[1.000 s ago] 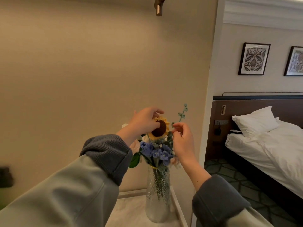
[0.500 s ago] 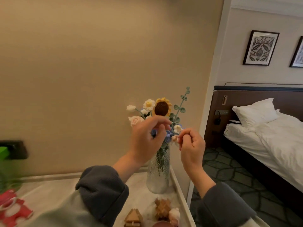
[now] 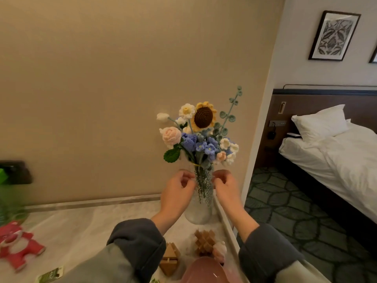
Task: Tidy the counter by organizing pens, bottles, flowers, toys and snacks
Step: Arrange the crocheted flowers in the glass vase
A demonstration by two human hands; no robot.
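Observation:
A crochet flower bouquet with a sunflower, blue blooms and a pink rose stands upright in a clear glass vase at the right end of the marble counter. My left hand and my right hand flank the vase's neck, just below the blooms. Both have loosely curled fingers with the tips at or very near the glass; neither wraps round it. A red plush toy lies at the counter's left.
Two wooden puzzle toys, a small pale toy and a pink rounded object sit in front of the vase. A blurred green bottle stands far left, a snack packet near it. The counter's edge drops beside the vase; a bed lies beyond.
Both hands have come down from the flower heads to the vase's neck. The view has tilted downward, bringing the counter and toys into sight.

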